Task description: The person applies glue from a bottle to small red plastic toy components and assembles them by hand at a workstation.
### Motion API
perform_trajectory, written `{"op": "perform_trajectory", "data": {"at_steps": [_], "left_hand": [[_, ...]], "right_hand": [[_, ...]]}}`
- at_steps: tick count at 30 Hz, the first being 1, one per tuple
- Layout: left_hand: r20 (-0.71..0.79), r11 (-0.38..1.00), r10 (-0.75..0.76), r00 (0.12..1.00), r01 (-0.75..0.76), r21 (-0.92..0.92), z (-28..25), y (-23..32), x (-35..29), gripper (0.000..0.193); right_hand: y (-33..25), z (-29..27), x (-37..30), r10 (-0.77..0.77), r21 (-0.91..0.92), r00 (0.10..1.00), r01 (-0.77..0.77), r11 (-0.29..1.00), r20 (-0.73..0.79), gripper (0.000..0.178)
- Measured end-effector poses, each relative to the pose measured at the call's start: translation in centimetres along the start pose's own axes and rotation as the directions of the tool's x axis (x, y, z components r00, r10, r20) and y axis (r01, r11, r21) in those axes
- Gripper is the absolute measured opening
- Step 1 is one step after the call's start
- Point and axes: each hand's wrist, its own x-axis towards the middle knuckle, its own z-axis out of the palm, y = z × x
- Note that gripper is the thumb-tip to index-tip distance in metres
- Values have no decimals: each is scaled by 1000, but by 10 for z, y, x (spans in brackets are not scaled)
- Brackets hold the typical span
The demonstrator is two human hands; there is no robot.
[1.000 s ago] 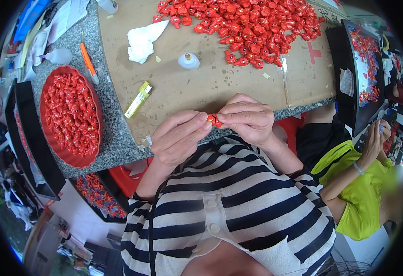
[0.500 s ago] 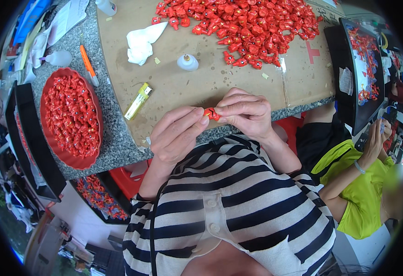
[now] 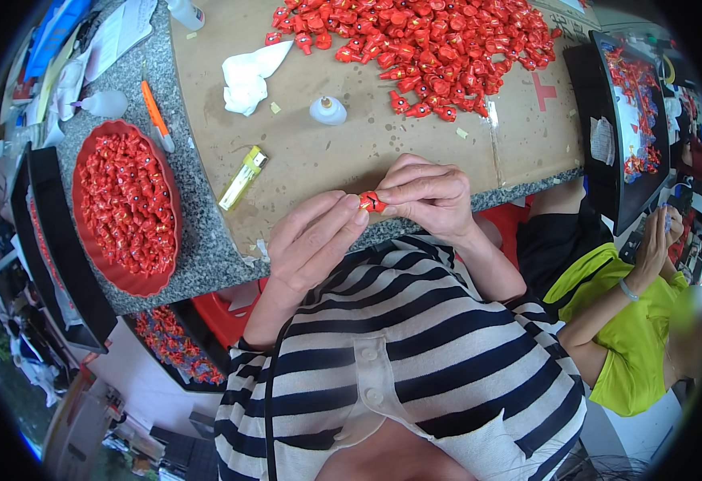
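Observation:
Between my two hands, just above the near edge of the table, is a small red plastic figure piece (image 3: 372,202) with black and yellow marks. My left hand (image 3: 312,239) pinches its left end between thumb and fingers. From the other side, my right hand (image 3: 431,195) grips it the same way, and the fingertips cover much of it. A large heap of similar red pieces (image 3: 447,48) lies at the far side of the cardboard sheet (image 3: 303,152). More of them fill a scalloped red oval tray (image 3: 176,232) on my left.
On the cardboard are a yellow lighter (image 3: 242,178), a small white dropper bottle (image 3: 327,111) and a crumpled tissue (image 3: 246,78). Left of it lies an orange knife (image 3: 155,116). Black bins (image 3: 599,120) stand at both sides. A co-worker in a lime-green top (image 3: 607,321) sits at my right.
My left hand has shifted slightly to the right, and the red piece has turned a little between my fingertips. My right hand has hardly moved.

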Motion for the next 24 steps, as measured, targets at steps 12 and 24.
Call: {"op": "perform_trajectory", "data": {"at_steps": [12,24], "left_hand": [[-15,866,-424,905,401,-298,4,1,7,26],[58,676,-624,779,576,-460,9,4,2,22]], "right_hand": [[-3,1,2,12,-21,998,-14,1000,-61,23],[-7,4,7,25,-118,997,-34,992,-73,20]]}}
